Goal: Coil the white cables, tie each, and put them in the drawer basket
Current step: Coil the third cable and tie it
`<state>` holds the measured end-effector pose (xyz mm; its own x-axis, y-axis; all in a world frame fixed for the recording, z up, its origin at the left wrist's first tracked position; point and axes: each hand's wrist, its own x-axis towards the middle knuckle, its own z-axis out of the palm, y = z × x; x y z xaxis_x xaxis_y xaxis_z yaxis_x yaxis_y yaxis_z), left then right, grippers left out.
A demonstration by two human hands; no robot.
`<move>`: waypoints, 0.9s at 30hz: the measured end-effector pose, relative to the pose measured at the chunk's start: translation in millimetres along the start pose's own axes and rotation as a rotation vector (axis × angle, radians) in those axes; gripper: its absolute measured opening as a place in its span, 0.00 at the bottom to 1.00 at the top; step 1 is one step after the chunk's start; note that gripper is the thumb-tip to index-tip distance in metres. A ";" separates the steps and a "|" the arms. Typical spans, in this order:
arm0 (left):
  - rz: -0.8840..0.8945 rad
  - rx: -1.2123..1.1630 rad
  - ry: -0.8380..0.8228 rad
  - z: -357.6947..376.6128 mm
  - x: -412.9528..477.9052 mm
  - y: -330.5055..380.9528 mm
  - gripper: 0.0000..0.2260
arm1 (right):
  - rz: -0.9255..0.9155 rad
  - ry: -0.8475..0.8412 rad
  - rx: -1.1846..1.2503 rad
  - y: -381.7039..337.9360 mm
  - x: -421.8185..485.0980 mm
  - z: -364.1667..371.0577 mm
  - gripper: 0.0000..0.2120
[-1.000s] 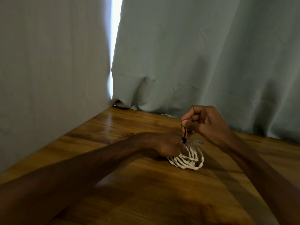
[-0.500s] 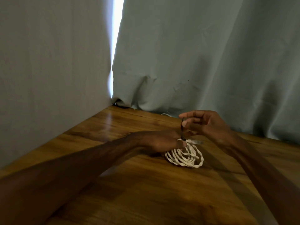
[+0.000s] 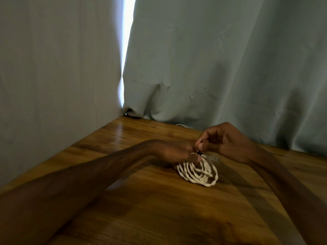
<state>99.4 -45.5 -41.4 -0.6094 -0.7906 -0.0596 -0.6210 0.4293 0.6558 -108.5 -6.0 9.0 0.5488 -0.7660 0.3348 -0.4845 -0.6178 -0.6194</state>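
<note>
The white cable [image 3: 197, 174] sits coiled on the table [image 3: 159, 209]. The left hand [image 3: 174, 151] grips the top of the coil and the right hand [image 3: 224, 140] pinches a little black tie [image 3: 200, 152] there. The cable looks light and bendy, so hold it where the loops bunch up

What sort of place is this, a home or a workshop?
Perhaps a curtained corner of a home: a wooden table, pale curtains close behind and beside it, daylight through their gap. The left hand holds a white cable coil; the right hand pinches its black tie.
</note>
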 end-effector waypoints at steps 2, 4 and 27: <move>0.044 -0.111 -0.071 0.8 -0.7 3.7 0.14 | 0.015 0.008 0.043 1.4 0.1 -0.6 0.05; 0.086 -0.192 -0.081 1.8 0.0 6.3 0.11 | 0.055 0.036 0.109 4.9 0.6 -0.9 0.05; 0.360 0.136 0.490 7.1 4.9 2.9 0.11 | 0.203 0.104 0.480 -0.9 -8.4 -12.4 0.13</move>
<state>91.2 -45.0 -45.1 -0.5156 -0.6804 0.5207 -0.4956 0.7326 0.4666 -121.1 -1.2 15.5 0.3941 -0.8905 0.2276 -0.1943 -0.3227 -0.9263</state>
